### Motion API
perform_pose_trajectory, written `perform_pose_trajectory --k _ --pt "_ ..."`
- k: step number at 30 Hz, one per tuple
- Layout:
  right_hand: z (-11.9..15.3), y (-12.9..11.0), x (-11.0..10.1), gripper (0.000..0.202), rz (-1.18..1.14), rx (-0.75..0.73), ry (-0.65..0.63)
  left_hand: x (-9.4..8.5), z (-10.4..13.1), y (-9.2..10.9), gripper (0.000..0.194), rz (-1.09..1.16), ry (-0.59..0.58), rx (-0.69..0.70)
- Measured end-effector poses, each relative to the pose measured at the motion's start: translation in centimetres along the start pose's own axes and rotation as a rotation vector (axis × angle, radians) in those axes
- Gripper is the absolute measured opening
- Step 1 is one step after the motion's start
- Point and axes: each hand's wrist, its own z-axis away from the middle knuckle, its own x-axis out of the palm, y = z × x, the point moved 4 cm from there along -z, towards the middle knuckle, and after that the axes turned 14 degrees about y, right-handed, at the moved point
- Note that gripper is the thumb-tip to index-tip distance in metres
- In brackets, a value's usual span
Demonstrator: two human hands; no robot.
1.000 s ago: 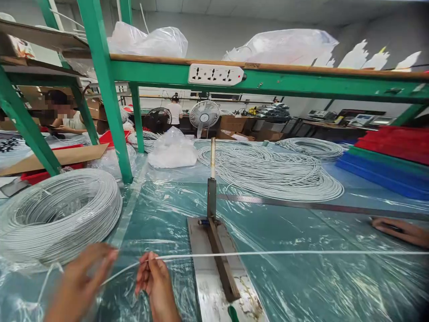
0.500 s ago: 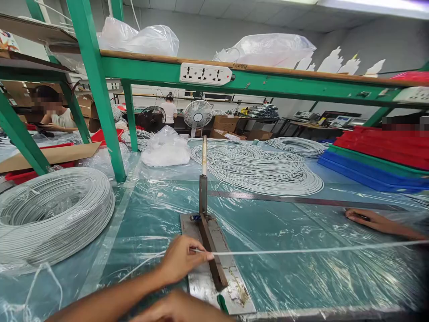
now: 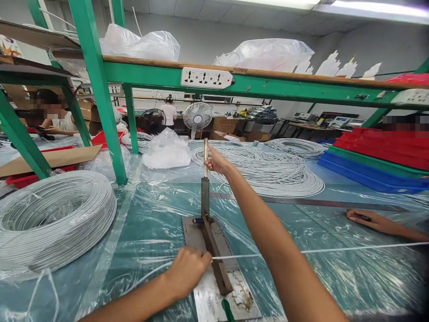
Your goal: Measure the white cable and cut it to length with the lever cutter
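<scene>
My left hand [image 3: 191,270] is closed on a white cable [image 3: 241,256], pinching it at the left side of a metal bar on a hand-lever cutter [image 3: 219,264]. The cable lies across the cutter and runs to the right edge, passing behind my right forearm. Reaching far forward, my right hand [image 3: 217,160] has its fingers curled at the cutter's upright lever handle [image 3: 205,154]. The lever stands raised above the steel base plate [image 3: 204,299]. A green-handled tool [image 3: 228,308] shows at the plate's near end.
Coiled cable [image 3: 60,219] lies at left, and looser coils [image 3: 268,170] spread behind the cutter. A long steel ruler [image 3: 301,202] crosses the table. Another person's hand [image 3: 375,221] rests at right, near stacked trays [image 3: 378,156]. A green shelf beam [image 3: 284,87] spans overhead.
My right hand has risen from the near edge to the lever handle. My left hand stays on the cable beside the bar. The lever remains upright.
</scene>
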Motion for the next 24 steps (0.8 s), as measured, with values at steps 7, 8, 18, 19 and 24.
perform_pose_trajectory --k 7,8,18,19,24 --pt "2.2 -1.7 -0.6 0.082 -0.037 0.077 -0.118 1.4 -1.1 -1.8 0.012 0.915 0.108 -0.525" --pt "2.8 -2.0 -1.0 0.083 -0.046 0.078 -0.117 1.9 -1.3 -1.9 0.013 0.967 0.092 -0.554" --pt "15.3 -2.2 -7.4 0.056 -0.14 0.231 0.033 5.3 -2.7 -2.4 0.038 1.145 0.118 -0.708" --pt "16.7 -1.6 -7.9 0.054 -0.131 0.251 0.053 5.6 -2.8 -2.5 0.038 1.14 0.121 -0.714" --pt "22.9 2.7 -9.9 0.042 -0.066 0.34 0.069 6.3 -3.2 -3.4 0.038 1.057 0.197 -0.742"
